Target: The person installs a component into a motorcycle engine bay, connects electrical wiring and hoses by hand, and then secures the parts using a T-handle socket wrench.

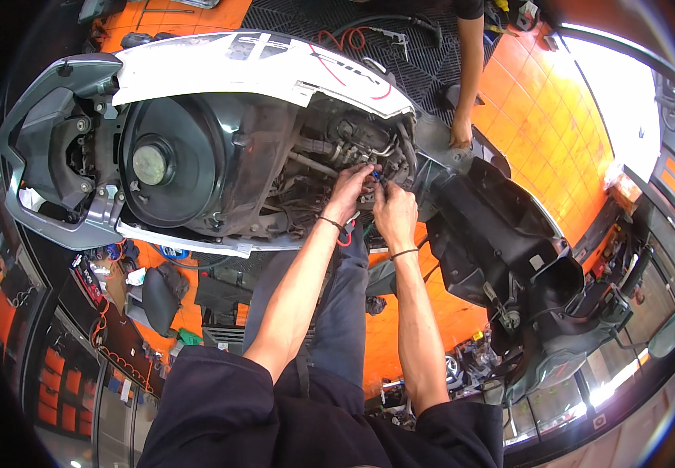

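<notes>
Both hands meet over the open engine bay [337,148] of a scooter whose seat is off. My left hand [348,192] is closed in a pinch at a small blue part [376,176]; its kind is too small to tell. Close on the right, my right hand [396,209] has its fingers curled shut beside the same blue part, around something dark that they mostly hide. Hoses, pipes and wiring lie just beyond the fingertips. A red cable [345,236] hangs by my left wrist.
A white side panel [213,70] and a round black tub [174,160] lie to the left. The scooter's black front section [501,226] extends right. A co-worker's hand [461,132] rests on the frame across from me. An air gun [394,40] lies on the black mat.
</notes>
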`<state>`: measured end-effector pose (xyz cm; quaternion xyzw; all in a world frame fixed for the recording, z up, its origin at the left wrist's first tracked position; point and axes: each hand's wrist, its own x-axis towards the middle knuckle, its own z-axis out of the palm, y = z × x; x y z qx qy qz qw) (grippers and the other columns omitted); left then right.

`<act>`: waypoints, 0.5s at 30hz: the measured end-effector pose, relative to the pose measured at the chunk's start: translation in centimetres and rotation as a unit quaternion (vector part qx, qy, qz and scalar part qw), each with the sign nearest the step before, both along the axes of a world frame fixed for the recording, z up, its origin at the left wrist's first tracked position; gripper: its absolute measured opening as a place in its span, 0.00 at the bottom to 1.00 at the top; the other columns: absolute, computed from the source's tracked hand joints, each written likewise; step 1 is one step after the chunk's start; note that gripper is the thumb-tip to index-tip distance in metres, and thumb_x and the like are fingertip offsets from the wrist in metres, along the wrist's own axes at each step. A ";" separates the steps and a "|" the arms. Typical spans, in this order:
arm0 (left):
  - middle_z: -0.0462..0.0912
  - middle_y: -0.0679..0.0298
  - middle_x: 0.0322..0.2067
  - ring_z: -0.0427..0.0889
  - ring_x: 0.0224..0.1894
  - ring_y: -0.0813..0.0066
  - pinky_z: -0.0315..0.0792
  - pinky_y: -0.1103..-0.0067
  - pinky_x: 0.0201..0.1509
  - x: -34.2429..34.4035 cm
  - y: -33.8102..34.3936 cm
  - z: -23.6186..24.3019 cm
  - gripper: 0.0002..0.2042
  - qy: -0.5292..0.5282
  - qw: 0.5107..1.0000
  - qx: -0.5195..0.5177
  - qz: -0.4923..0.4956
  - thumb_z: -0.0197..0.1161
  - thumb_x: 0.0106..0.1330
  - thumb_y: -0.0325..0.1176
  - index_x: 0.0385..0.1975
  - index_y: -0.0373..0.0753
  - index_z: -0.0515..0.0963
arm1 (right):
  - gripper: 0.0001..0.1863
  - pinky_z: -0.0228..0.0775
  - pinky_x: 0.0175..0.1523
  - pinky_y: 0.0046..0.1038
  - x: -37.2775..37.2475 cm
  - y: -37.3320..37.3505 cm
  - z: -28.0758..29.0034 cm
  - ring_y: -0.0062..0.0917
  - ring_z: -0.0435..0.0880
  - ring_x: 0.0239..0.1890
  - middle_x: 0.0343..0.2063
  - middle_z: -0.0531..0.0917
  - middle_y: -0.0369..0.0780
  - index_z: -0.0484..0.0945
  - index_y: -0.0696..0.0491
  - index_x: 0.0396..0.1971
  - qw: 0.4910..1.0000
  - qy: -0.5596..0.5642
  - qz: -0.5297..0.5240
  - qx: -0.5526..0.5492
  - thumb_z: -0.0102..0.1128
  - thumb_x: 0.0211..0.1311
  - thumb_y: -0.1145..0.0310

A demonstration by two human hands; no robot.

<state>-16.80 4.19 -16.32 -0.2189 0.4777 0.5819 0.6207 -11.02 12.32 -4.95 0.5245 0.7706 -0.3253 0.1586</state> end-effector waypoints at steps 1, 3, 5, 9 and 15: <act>0.85 0.75 0.36 0.76 0.34 0.88 0.71 0.84 0.36 0.1 -0.1 -0.1 0.11 0.008 1.000 -0.001 -0.007 0.61 0.72 0.38 0.44 0.39 0.85 | 0.17 0.75 0.41 0.52 0.1 -0.1 -0.2 0.56 0.84 0.35 0.27 0.83 0.59 0.82 0.60 0.29 1.000 -0.010 0.007 0.002 0.55 0.67 0.61; 0.85 0.75 0.36 0.77 0.35 0.88 0.72 0.85 0.36 0.3 -0.5 -0.2 0.11 0.023 0.999 -0.004 -0.022 0.61 0.72 0.37 0.45 0.39 0.85 | 0.16 0.75 0.41 0.52 0.3 -0.1 -0.2 0.56 0.84 0.35 0.27 0.83 0.58 0.81 0.59 0.30 1.000 -0.015 0.013 -0.003 0.55 0.68 0.60; 0.84 0.74 0.36 0.77 0.35 0.88 0.73 0.85 0.36 0.2 -0.5 -0.3 0.12 0.011 1.000 0.008 -0.009 0.61 0.72 0.36 0.46 0.38 0.85 | 0.16 0.75 0.40 0.51 0.3 -0.1 0.0 0.56 0.84 0.34 0.26 0.83 0.57 0.81 0.59 0.29 1.000 -0.016 0.024 0.007 0.56 0.67 0.61; 0.84 0.73 0.35 0.78 0.35 0.87 0.73 0.85 0.36 0.4 -0.3 -0.1 0.12 0.006 1.000 0.009 0.016 0.60 0.72 0.36 0.48 0.37 0.85 | 0.15 0.76 0.38 0.49 0.7 -0.2 0.0 0.53 0.84 0.32 0.26 0.83 0.55 0.80 0.59 0.29 0.997 0.000 0.070 0.037 0.57 0.67 0.62; 0.86 0.66 0.48 0.80 0.42 0.83 0.74 0.81 0.48 0.6 -0.6 -0.6 0.15 -0.008 1.000 0.006 0.015 0.55 0.74 0.36 0.53 0.36 0.81 | 0.10 0.78 0.32 0.44 1.1 -1.3 -0.7 0.47 0.86 0.28 0.27 0.84 0.49 0.78 0.57 0.32 0.982 -0.010 0.181 0.053 0.55 0.67 0.65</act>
